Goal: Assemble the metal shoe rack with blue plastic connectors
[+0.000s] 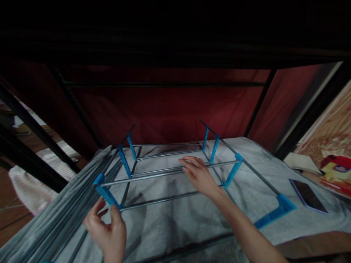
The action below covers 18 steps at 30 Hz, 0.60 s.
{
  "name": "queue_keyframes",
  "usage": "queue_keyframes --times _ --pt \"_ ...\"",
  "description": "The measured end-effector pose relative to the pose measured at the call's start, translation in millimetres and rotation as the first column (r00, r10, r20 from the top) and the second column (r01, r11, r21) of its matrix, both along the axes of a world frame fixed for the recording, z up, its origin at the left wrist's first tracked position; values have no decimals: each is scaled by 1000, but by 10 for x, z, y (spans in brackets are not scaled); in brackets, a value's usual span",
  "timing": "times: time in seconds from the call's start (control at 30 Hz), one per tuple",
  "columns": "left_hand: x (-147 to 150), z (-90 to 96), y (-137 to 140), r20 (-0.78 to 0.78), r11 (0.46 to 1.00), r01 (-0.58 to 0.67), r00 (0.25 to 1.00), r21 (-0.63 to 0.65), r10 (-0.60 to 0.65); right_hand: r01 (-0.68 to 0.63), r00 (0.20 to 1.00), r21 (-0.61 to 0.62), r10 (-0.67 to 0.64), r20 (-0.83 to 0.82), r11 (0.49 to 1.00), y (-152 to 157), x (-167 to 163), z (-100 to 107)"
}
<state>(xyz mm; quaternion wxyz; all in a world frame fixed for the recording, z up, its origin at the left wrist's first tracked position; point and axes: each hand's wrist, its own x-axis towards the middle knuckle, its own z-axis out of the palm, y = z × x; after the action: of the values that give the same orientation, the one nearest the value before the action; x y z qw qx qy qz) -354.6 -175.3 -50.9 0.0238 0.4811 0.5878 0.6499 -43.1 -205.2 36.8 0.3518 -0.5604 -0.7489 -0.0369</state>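
Your left hand (107, 230) pinches the near blue connector (105, 193) at the rack's (167, 171) front-left corner, thumb and fingers closed narrowly on it. Your right hand (199, 175) lies flat and open across the middle steel rods (153, 174), gripping nothing. The rack lies on a pale towel (175, 219). Just left of your left hand, a bundle of grey folded fabric and loose rods (63, 215) crowds the edge. Right of your right hand, past the blue end piece (275, 213), lies a phone (308, 195). Beyond the rack, dark frame bars (164, 84) and a red cloth wall (164, 109) close the far side; bare towel lies toward you.
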Motion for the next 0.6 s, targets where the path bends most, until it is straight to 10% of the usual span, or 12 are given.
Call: queue_keyframes --times 0.13,0.3,0.47,0.6 --pt "234 421 -100 -79 988 112 991 108 -104 81 955 2 -77 -287 997 -185 293 -131" --pt "409 1093 427 -103 931 363 929 48 -357 94 856 -168 -166 -489 981 -458 325 -734" --pt "863 1497 1297 -340 671 690 584 -270 -737 115 878 -348 -259 -402 930 -645 306 -1678" --pt "1339 1379 1847 -352 405 730 237 -550 -905 213 919 -380 -317 -235 900 -741 365 -2339"
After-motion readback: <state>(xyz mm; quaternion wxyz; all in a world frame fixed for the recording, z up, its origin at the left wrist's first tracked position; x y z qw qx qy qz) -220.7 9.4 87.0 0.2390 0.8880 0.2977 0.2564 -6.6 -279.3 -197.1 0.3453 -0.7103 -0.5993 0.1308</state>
